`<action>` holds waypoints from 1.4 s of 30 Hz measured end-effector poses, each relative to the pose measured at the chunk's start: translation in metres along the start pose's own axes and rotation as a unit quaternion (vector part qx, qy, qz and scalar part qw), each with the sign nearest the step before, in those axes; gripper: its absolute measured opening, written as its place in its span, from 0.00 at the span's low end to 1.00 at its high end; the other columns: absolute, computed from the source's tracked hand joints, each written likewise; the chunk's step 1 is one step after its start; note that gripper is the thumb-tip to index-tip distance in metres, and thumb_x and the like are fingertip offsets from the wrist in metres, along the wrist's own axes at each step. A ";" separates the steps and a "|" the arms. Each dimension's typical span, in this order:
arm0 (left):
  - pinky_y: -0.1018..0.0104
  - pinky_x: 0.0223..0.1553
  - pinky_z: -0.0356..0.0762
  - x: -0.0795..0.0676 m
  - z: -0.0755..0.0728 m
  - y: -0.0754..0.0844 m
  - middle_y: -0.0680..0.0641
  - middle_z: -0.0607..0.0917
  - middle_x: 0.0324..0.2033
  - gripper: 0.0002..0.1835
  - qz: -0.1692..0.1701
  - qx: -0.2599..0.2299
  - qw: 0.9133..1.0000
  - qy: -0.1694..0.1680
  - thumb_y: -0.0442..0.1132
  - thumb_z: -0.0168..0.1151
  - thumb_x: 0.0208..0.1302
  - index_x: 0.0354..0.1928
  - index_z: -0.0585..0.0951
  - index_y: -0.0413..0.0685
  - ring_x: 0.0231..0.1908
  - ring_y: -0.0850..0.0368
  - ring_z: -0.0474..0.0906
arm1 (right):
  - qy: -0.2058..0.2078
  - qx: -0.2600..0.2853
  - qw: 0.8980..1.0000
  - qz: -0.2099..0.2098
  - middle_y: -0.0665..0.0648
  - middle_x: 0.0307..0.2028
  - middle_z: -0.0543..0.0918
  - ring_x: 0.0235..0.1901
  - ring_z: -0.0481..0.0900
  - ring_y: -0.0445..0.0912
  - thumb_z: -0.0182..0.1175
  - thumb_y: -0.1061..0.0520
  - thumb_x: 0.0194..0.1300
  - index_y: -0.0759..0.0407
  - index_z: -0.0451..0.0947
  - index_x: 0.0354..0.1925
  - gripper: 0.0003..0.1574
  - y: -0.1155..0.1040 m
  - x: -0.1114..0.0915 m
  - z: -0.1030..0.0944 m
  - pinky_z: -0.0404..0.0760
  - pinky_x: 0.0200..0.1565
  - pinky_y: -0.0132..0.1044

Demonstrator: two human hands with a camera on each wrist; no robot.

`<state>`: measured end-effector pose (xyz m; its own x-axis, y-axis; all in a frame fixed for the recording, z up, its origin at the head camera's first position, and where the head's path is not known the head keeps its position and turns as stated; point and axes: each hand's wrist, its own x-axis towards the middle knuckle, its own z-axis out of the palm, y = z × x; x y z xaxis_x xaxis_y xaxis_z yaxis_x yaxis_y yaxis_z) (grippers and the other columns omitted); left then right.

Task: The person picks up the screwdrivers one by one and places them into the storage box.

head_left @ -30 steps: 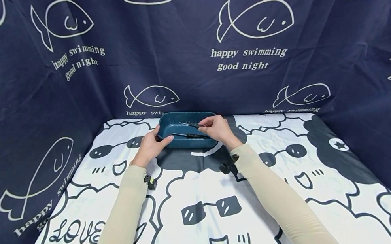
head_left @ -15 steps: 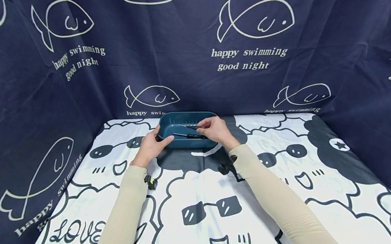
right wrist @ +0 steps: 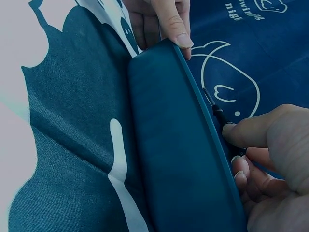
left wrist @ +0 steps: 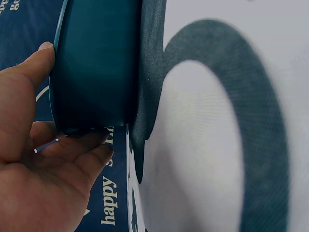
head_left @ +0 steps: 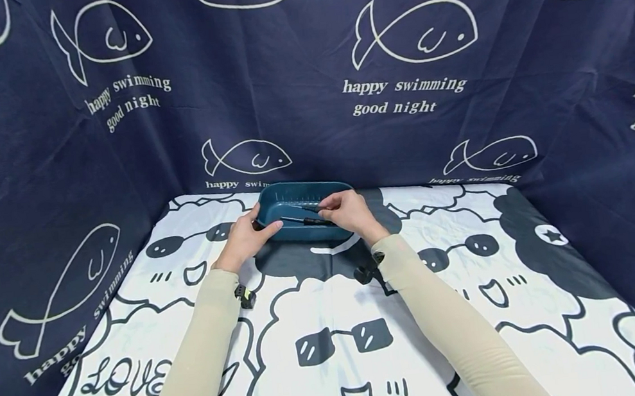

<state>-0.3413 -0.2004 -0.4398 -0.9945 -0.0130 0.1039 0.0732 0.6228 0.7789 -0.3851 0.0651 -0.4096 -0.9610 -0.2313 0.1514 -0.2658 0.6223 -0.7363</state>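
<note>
A dark teal plastic bin [head_left: 272, 209] stands at the back of the cloth. My left hand [head_left: 240, 239] grips its left end, thumb over the rim, fingers against the outer wall; the left wrist view shows this hand [left wrist: 53, 145] close up. Over the bin's right part, my right hand [head_left: 348, 213] pinches a thin screwdriver with a black handle [right wrist: 221, 117] between thumb and fingers. Its shaft points left. A second black-handled screwdriver [head_left: 314, 221] lies inside along the near wall, its tip toward my left thumb. The right fingers partly hide the held handle.
A white cloth [head_left: 340, 299] with black cartoon sheep covers the table. Dark blue fabric [head_left: 307, 96] with fish drawings hangs behind and at both sides, close behind the bin. Dark camera straps [head_left: 244, 295] sit at both wrists.
My right hand has shifted slightly left and down, and the screwdriver it holds has sunk lower into the bin. The left hand and the bin stay where they were.
</note>
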 end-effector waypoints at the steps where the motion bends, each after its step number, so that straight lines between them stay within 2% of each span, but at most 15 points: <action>1: 0.46 0.70 0.69 0.000 0.000 0.000 0.34 0.70 0.73 0.50 -0.001 -0.002 1.000 -0.001 0.59 0.66 0.70 0.82 0.54 0.42 0.71 0.42 0.71 | -0.001 -0.002 1.000 -0.001 0.53 0.39 0.88 0.40 0.83 0.48 0.71 0.53 0.68 0.53 0.90 0.46 0.10 0.000 0.000 0.000 0.81 0.41 0.41; 9: 0.47 0.70 0.70 -0.001 0.001 -0.003 0.34 0.69 0.73 0.49 -0.010 -0.005 1.000 -0.005 0.58 0.65 0.70 0.82 0.53 0.44 0.71 0.42 0.71 | 0.001 0.002 1.000 -0.011 0.53 0.40 0.88 0.40 0.84 0.48 0.70 0.50 0.69 0.57 0.89 0.52 0.17 0.003 -0.001 0.002 0.82 0.42 0.43; 19: 0.46 0.70 0.69 0.002 0.003 -0.001 0.33 0.70 0.73 0.50 -0.001 -0.001 1.000 0.002 0.59 0.66 0.70 0.82 0.55 0.43 0.70 0.41 0.71 | 0.016 0.010 1.000 -0.017 0.52 0.38 0.89 0.38 0.84 0.48 0.69 0.50 0.69 0.53 0.90 0.47 0.12 0.003 -0.004 -0.006 0.82 0.39 0.41; 30: 0.47 0.70 0.69 0.001 0.001 0.000 0.35 0.68 0.74 0.50 -0.008 -0.001 1.000 -0.003 0.59 0.65 0.70 0.82 0.54 0.45 0.72 0.42 0.70 | 0.026 -0.002 0.999 -0.033 0.51 0.39 0.89 0.39 0.85 0.47 0.67 0.50 0.70 0.49 0.90 0.44 0.08 -0.005 -0.013 -0.027 0.83 0.39 0.43; 42: 0.46 0.71 0.67 0.001 0.001 -0.001 0.34 0.67 0.75 0.50 -0.008 -0.003 1.000 -0.003 0.59 0.66 0.70 0.82 0.53 0.44 0.72 0.41 0.68 | 0.050 -0.024 0.995 -0.077 0.53 0.39 0.90 0.37 0.86 0.46 0.68 0.51 0.70 0.54 0.89 0.47 0.11 -0.008 -0.032 -0.057 0.84 0.39 0.42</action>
<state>-0.3426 -0.2001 -0.4415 -0.9959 -0.0178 0.0886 0.0587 0.6184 0.7837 -0.3566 0.1098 -0.3710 -0.9104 -0.2536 0.3269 -0.4124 0.6210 -0.6666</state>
